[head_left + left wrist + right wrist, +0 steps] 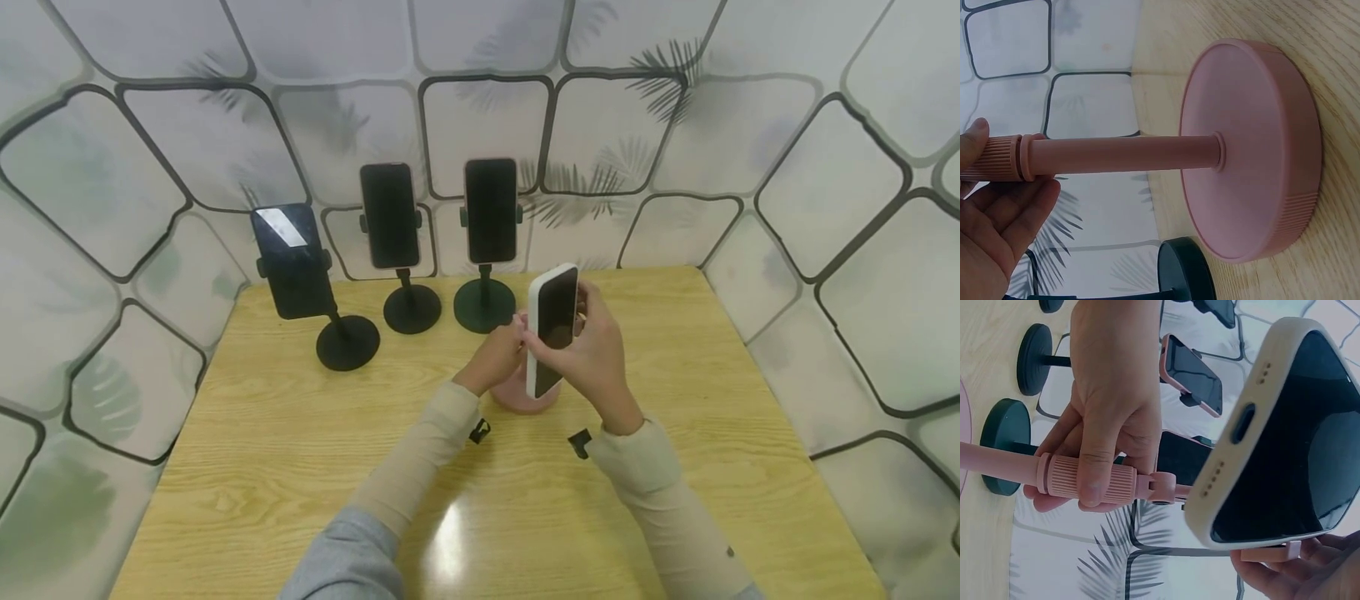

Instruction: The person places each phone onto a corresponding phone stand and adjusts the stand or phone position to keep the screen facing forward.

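Observation:
A pink phone stand (1241, 150) stands on the table with its round base flat and its pole upright. My left hand (495, 358) grips the ribbed collar (1063, 478) on that pole, thumb on one side and fingers on the other. A dark-screened phone (557, 321) in a white case sits at the head of the stand, turned sideways and tilted. My right hand (600, 358) holds it, the thumb at its near edge and fingers behind. Beneath the case a pink clamp piece (1269, 552) shows by the right fingers; the rest of the holder is hidden.
Behind and left stand a dark green stand (484, 307), a black stand (412, 310) and another black stand (348, 343), each bearing a phone. A patterned curtain (480, 100) borders the back and sides of the wooden table (300, 467).

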`<state>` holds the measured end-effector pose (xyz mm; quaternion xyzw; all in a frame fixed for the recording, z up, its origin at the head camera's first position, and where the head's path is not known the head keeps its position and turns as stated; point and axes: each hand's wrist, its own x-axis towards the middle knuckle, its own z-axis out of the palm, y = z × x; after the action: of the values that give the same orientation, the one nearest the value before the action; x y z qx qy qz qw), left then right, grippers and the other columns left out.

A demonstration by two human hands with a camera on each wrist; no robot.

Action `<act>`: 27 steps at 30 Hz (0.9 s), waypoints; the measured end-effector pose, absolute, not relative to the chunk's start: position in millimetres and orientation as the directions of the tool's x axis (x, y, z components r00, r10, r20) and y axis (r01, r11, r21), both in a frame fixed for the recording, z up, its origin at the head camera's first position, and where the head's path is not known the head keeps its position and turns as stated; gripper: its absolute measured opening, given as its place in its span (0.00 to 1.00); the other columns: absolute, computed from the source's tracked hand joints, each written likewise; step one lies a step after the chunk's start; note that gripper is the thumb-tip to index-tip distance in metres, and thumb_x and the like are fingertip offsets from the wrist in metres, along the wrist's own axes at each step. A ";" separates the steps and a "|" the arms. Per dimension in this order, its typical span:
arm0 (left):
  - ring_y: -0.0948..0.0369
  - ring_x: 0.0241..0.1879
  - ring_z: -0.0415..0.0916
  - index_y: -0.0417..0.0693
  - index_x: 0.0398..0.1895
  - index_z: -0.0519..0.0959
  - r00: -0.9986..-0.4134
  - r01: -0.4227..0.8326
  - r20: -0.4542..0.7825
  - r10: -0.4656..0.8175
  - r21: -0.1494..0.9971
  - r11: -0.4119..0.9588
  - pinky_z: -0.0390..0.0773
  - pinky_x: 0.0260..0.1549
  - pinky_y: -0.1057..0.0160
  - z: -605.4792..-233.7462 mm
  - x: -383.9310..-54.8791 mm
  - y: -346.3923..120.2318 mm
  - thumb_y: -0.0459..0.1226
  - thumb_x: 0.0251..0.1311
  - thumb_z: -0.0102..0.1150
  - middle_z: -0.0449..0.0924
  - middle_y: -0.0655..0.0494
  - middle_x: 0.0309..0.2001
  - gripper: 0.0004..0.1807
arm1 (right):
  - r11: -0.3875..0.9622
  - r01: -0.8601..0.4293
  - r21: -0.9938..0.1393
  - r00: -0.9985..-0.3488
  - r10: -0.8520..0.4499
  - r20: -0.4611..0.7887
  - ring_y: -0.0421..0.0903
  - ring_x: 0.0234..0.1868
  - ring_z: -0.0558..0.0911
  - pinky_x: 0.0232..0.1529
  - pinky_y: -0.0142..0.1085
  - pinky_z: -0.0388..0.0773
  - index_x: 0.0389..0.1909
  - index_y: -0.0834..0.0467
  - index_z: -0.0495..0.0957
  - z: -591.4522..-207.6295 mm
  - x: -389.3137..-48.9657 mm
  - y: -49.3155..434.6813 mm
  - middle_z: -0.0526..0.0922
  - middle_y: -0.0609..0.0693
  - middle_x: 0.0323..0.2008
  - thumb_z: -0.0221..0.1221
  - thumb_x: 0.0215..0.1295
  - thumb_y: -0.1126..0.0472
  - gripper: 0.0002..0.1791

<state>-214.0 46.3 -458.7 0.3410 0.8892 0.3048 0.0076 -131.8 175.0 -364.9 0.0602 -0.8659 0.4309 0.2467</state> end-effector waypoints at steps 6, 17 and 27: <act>0.51 0.36 0.82 0.34 0.50 0.71 -0.775 0.591 0.175 0.607 0.541 0.598 0.81 0.36 0.56 -460.8 -216.2 43.9 0.31 0.68 0.46 0.83 0.41 0.34 0.12 | 0.609 -0.277 -0.743 -0.895 0.117 0.430 0.52 0.38 0.78 0.32 0.42 0.76 0.58 0.65 0.66 -366.8 -136.3 172.9 0.79 0.60 0.41 0.73 0.41 0.53 0.43; 0.56 0.36 0.81 0.37 0.52 0.73 -0.768 0.587 0.164 0.619 0.567 0.578 0.80 0.40 0.59 -461.3 -218.9 48.5 0.36 0.70 0.46 0.83 0.44 0.37 0.14 | 0.581 -0.273 -0.767 -0.890 0.149 0.430 0.52 0.38 0.79 0.33 0.45 0.79 0.56 0.66 0.65 -366.5 -138.1 176.4 0.78 0.60 0.42 0.73 0.41 0.56 0.41; 0.54 0.41 0.81 0.38 0.39 0.80 -0.764 0.591 0.160 0.625 0.564 0.577 0.79 0.44 0.58 -461.6 -213.2 42.7 0.32 0.68 0.47 0.84 0.45 0.40 0.11 | 0.642 -0.243 -0.727 -0.871 0.186 0.455 0.52 0.36 0.78 0.31 0.42 0.75 0.56 0.64 0.67 -370.3 -138.5 171.6 0.78 0.59 0.40 0.73 0.39 0.48 0.44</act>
<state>-213.2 42.7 -461.6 0.3427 0.8874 0.3070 0.0282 -138.5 171.6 -370.3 0.0164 -0.8698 0.4229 0.2536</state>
